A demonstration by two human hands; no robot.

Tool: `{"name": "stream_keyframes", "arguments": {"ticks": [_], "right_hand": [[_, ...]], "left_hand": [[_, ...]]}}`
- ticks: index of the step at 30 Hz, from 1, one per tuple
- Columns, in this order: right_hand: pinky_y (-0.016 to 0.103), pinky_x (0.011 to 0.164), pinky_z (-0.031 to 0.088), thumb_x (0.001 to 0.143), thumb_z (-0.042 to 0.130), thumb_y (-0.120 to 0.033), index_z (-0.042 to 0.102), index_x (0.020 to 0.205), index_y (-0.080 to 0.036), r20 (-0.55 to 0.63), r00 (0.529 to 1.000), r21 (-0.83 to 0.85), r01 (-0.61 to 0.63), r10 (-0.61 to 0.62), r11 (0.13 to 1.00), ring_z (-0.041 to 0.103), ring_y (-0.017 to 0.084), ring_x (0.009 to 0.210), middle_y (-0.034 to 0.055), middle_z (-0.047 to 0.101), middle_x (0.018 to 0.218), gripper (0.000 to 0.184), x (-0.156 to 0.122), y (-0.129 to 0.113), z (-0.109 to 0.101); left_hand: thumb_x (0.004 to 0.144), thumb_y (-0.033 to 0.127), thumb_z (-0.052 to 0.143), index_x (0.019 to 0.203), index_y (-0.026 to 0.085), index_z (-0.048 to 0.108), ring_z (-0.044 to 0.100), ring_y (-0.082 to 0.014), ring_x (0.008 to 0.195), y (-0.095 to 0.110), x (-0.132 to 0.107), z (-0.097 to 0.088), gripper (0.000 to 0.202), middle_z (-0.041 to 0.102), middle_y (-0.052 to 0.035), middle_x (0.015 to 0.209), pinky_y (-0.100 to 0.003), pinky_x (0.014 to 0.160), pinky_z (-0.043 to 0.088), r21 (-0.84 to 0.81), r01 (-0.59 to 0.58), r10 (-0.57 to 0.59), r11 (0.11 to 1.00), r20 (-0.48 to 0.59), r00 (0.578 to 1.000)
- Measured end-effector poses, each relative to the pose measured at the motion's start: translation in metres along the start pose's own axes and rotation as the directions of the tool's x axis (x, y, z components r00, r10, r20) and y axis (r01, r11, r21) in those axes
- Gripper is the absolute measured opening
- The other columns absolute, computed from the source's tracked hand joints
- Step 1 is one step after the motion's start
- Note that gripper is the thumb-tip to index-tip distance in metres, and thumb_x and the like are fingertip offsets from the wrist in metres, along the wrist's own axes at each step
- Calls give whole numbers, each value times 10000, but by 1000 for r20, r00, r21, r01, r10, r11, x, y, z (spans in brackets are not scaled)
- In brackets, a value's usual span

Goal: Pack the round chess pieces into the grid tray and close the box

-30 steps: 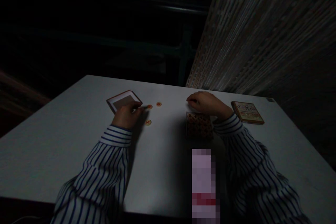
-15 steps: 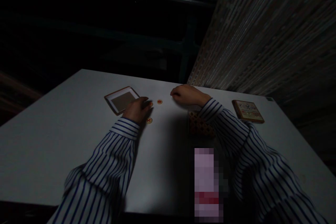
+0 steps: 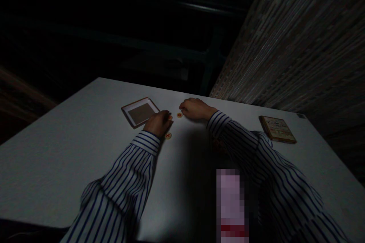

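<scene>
The scene is very dark. My left hand [image 3: 157, 123] rests on the white table [image 3: 71, 152] with its fingers curled, and its fingertips touch a small round orange-marked token [image 3: 170, 117]. A second token [image 3: 179, 114] lies just right of it, and a third [image 3: 168, 135] lies beside my left wrist. My right hand [image 3: 195, 108] is closed, knuckles up, with its fingertips right next to the second token. What it holds is hidden. A shallow square tray [image 3: 139, 111] with a brown rim lies just left of my left hand.
A flat square box [image 3: 277, 129] with a printed lid lies at the table's right side. A patterned box [image 3: 218, 146] is mostly hidden under my right forearm. A brick wall [image 3: 299, 45] rises on the right, and darkness lies beyond the table's far edge.
My right hand has moved left from the patterned box to the tokens. My left hand has stayed at the tokens, its fingertips on one. The camera has shifted slightly.
</scene>
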State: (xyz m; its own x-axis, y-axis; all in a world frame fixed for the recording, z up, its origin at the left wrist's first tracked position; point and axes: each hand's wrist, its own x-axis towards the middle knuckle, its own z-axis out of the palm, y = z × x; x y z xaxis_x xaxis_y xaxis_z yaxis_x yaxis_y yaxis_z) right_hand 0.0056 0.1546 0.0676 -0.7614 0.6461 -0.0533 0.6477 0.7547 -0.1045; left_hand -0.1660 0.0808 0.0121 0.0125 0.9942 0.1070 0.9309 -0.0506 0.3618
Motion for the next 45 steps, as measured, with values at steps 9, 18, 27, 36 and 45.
{"name": "stream_keyframes", "arguments": {"ticks": [9, 18, 27, 36, 45], "right_hand": [[346, 824, 386, 828, 394, -251, 593, 1083, -163, -3, 1000, -17, 18, -18, 1000, 519, 246, 1050, 116, 603, 1129, 334, 2, 1, 9], [346, 861, 366, 828, 403, -241, 582, 1105, -158, -3, 1000, 5, 2, -2, 1000, 497, 235, 1079, 110, 588, 1158, 340, 0, 4, 6], [346, 881, 377, 816, 410, -214, 584, 1114, -153, -43, 999, 1, 2, -2, 1000, 514, 233, 1073, 109, 594, 1148, 350, -9, 8, 0], [335, 923, 369, 823, 437, -224, 584, 1126, -150, -114, 993, 58, -1, 8, 998, 512, 216, 1095, 94, 594, 1159, 345, -25, 15, -11], [320, 895, 389, 832, 453, -225, 591, 1116, -143, -189, 981, 93, -26, 43, 995, 541, 207, 1048, 98, 610, 1129, 327, -54, 17, -22]], "left_hand": [[806, 384, 431, 1149, 188, 520, 599, -239, 941, -4, 9, 9, 405, 648, -110, 1004, -317, 777, 450, 78, 11, -11, 997, -6, 1000], [817, 374, 397, 1101, 190, 562, 602, -233, 903, -2, 11, 10, 376, 651, -111, 953, -315, 784, 451, 134, -13, 13, 991, 0, 1000], [812, 388, 410, 1093, 166, 570, 609, -248, 911, -1, 10, 8, 392, 664, -111, 967, -324, 778, 458, 34, -23, 25, 999, -54, 998], [796, 366, 448, 1098, 166, 575, 607, -219, 945, 18, 1, -5, 384, 656, -94, 1026, -309, 828, 453, -138, -51, 31, 989, -142, 989], [771, 331, 489, 1063, 149, 577, 610, -194, 900, 42, -5, -7, 355, 652, -89, 1003, -311, 822, 465, -272, -177, 111, 946, -239, 965]]}}
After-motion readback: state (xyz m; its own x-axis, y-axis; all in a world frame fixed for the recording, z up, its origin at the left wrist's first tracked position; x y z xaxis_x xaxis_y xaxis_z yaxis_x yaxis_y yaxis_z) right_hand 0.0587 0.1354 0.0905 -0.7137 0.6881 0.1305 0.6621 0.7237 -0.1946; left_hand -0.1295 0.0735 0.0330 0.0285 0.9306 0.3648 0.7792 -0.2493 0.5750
